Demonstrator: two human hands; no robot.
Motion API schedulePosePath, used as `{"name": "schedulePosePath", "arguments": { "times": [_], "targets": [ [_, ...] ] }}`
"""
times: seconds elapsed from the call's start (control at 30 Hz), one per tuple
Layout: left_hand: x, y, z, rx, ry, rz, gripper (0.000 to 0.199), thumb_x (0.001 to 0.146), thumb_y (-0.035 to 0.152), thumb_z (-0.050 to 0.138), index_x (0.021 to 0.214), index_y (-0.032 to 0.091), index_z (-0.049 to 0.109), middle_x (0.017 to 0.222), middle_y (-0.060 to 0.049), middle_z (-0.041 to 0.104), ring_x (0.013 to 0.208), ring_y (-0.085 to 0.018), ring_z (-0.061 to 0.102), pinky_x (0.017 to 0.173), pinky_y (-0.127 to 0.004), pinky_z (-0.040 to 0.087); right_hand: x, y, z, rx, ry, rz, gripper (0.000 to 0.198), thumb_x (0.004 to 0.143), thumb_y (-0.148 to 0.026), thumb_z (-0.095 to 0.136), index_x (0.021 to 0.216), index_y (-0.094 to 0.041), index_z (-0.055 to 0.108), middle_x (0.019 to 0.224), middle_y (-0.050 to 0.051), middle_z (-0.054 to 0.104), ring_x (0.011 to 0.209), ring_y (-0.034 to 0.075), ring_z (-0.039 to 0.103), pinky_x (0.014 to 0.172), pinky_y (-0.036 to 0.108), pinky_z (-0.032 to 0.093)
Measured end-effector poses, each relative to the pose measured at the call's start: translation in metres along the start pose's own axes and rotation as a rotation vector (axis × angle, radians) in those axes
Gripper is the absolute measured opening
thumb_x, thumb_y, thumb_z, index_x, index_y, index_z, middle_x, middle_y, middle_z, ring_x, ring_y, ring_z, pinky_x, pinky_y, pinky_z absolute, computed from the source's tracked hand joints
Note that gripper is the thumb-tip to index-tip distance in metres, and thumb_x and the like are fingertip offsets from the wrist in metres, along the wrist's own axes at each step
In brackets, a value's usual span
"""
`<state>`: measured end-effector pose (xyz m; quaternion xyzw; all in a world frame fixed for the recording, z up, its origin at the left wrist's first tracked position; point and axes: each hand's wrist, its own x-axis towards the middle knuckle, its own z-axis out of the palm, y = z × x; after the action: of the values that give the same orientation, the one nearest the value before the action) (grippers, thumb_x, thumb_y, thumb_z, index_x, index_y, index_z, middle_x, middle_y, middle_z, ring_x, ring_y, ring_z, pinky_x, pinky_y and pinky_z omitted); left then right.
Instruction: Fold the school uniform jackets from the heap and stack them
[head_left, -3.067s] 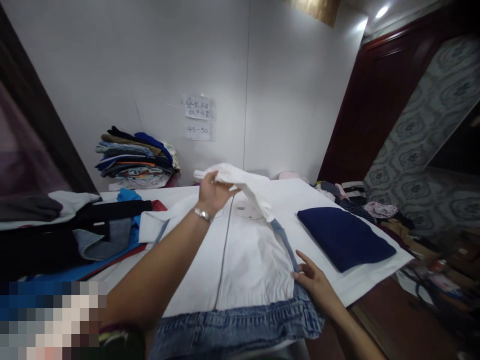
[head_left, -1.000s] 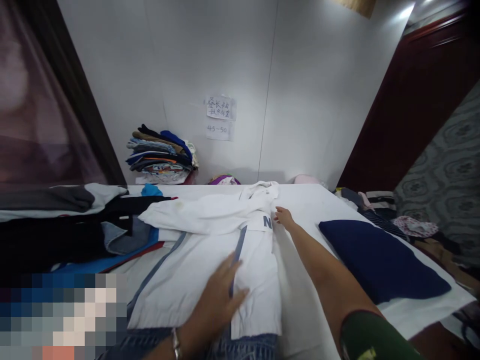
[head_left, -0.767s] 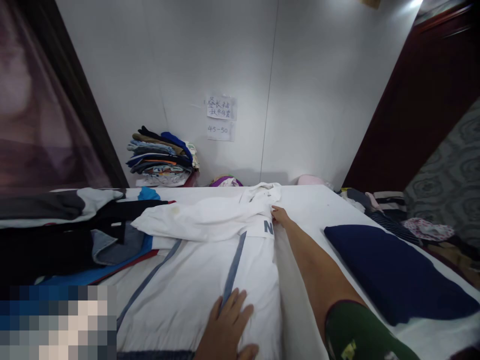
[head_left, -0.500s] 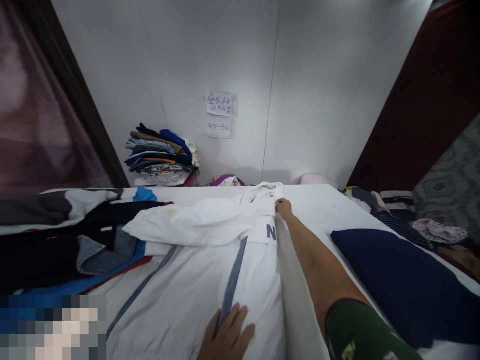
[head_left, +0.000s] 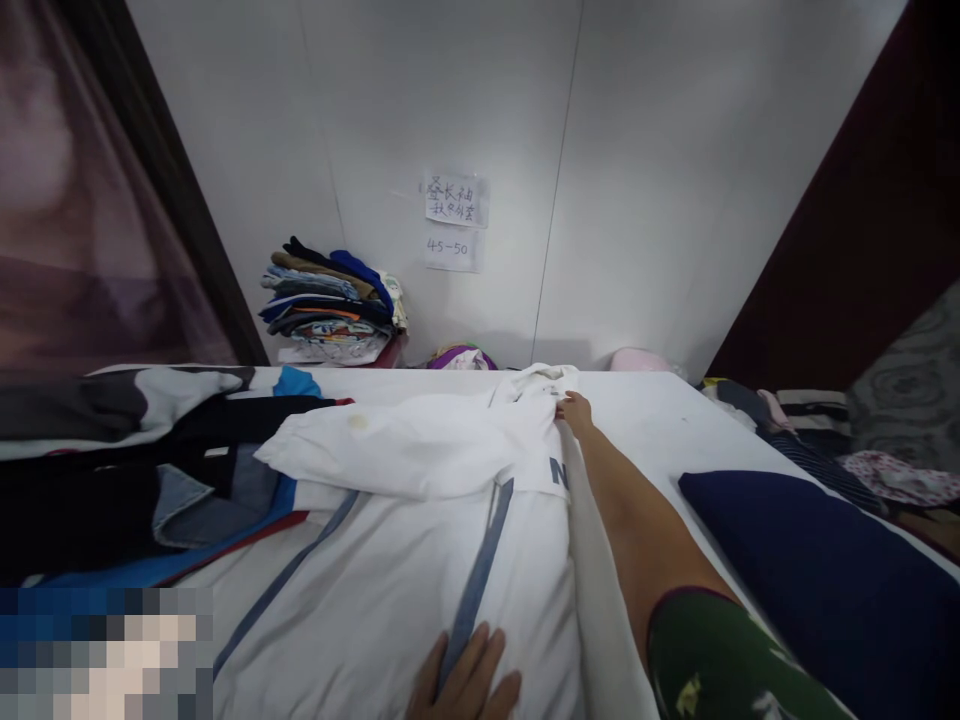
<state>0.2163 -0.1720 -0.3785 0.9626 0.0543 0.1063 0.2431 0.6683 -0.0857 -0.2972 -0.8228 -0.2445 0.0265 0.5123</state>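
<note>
A white long-sleeved jacket lies spread on the white table, with grey-blue stripes and a dark letter N. One sleeve, marked by a small yellowish stain, is laid across the front toward the left. Near the collar, my right hand pinches the jacket's right edge, its arm stretched forward along that side. My left hand rests flat with fingers spread on the lower front, over a stripe. The jacket's lower end is outside the view.
Dark and blue garments lie left of the jacket. A folded navy garment lies to the right. Behind the table are a stack of folded clothes and a wall with paper notes. More clothes sit at the far right.
The whole view has shifted slightly, so things appear a little further right. Both hands stay at about the same places on the jacket.
</note>
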Motion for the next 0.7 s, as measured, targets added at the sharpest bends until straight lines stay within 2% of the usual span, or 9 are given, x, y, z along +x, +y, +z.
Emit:
{"name": "schedulePosePath", "arguments": {
  "times": [0.07, 0.13, 0.23, 0.3, 0.37, 0.47, 0.57, 0.7],
  "targets": [
    [0.004, 0.005, -0.006, 0.054, -0.042, 0.006, 0.063, 0.084, 0.041, 0.045, 0.133, 0.063, 0.011, 0.132, -0.003, 0.048, 0.118, -0.03, 0.043, 0.084, -0.055, 0.049, -0.009, 0.003, -0.01, 0.009, -0.003, -0.016, 0.046, 0.078, -0.021, 0.051, 0.123, -0.009, 0.055, 0.109, 0.014, 0.063, 0.087, 0.019, 0.062, 0.076, 0.031, 0.051],
    [0.008, 0.01, -0.012, 0.119, -0.076, 0.022, 0.061, 0.085, 0.042, 0.043, 0.134, 0.061, 0.012, 0.132, -0.005, 0.049, 0.118, -0.03, 0.044, 0.083, -0.054, 0.051, -0.023, 0.003, -0.02, 0.0, -0.005, -0.065, 0.049, 0.083, -0.027, 0.047, 0.128, -0.01, 0.05, 0.124, 0.016, 0.056, 0.104, 0.022, 0.058, 0.087, 0.035, 0.048],
    [0.008, 0.017, -0.016, 0.231, -0.078, 0.04, 0.056, 0.087, 0.043, 0.043, 0.137, 0.057, 0.02, 0.134, -0.004, 0.048, 0.12, -0.029, 0.045, 0.087, -0.05, 0.052, -0.05, -0.005, -0.023, -0.024, -0.033, -0.192, 0.051, 0.087, -0.035, 0.044, 0.133, -0.014, 0.045, 0.143, 0.011, 0.04, 0.132, 0.023, 0.034, 0.107, 0.038, 0.031],
    [0.005, 0.023, -0.019, 0.305, -0.051, 0.033, 0.052, 0.088, 0.041, 0.042, 0.137, 0.052, 0.028, 0.136, -0.002, 0.045, 0.124, -0.027, 0.045, 0.093, -0.049, 0.05, -0.07, -0.012, -0.015, -0.168, -0.124, -0.264, 0.057, 0.088, -0.041, 0.043, 0.139, -0.016, 0.039, 0.151, 0.009, 0.026, 0.14, 0.023, 0.016, 0.112, 0.04, 0.019],
    [0.002, 0.031, -0.024, 0.342, -0.049, 0.034, 0.052, 0.087, 0.045, 0.043, 0.138, 0.044, 0.034, 0.141, -0.002, 0.04, 0.128, -0.028, 0.042, 0.099, -0.05, 0.046, -0.088, -0.018, -0.002, -0.439, -0.303, -0.264, 0.061, 0.089, -0.045, 0.04, 0.142, -0.016, 0.032, 0.154, 0.009, 0.017, 0.142, 0.025, 0.007, 0.112, 0.046, 0.012],
    [0.0, 0.046, -0.036, 0.31, -0.107, 0.013, 0.063, 0.079, 0.053, 0.053, 0.138, 0.033, 0.04, 0.146, -0.005, 0.033, 0.132, -0.034, 0.036, 0.105, -0.054, 0.038, -0.104, -0.024, 0.015, -0.708, -0.508, -0.196, 0.061, 0.091, -0.048, 0.034, 0.144, -0.018, 0.029, 0.155, 0.009, 0.013, 0.142, 0.027, 0.005, 0.111, 0.051, 0.009],
    [-0.001, 0.06, -0.048, 0.225, -0.117, -0.07, 0.066, 0.076, 0.048, 0.059, 0.137, 0.03, 0.041, 0.148, -0.006, 0.032, 0.134, -0.036, 0.031, 0.109, -0.059, 0.027, -0.11, -0.031, 0.017, -0.739, -0.535, -0.171, 0.06, 0.092, -0.048, 0.032, 0.144, -0.018, 0.029, 0.155, 0.009, 0.013, 0.141, 0.027, 0.008, 0.11, 0.052, 0.011],
    [-0.004, 0.073, -0.058, 0.105, -0.117, -0.11, 0.063, 0.08, 0.05, 0.053, 0.138, 0.031, 0.037, 0.15, -0.008, 0.031, 0.139, -0.031, 0.022, 0.111, -0.06, 0.015, -0.127, -0.046, 0.005, -0.761, -0.523, -0.2, 0.059, 0.093, -0.049, 0.025, 0.143, -0.018, 0.03, 0.154, 0.011, 0.016, 0.141, 0.028, 0.01, 0.108, 0.054, 0.014]
  ]
}}
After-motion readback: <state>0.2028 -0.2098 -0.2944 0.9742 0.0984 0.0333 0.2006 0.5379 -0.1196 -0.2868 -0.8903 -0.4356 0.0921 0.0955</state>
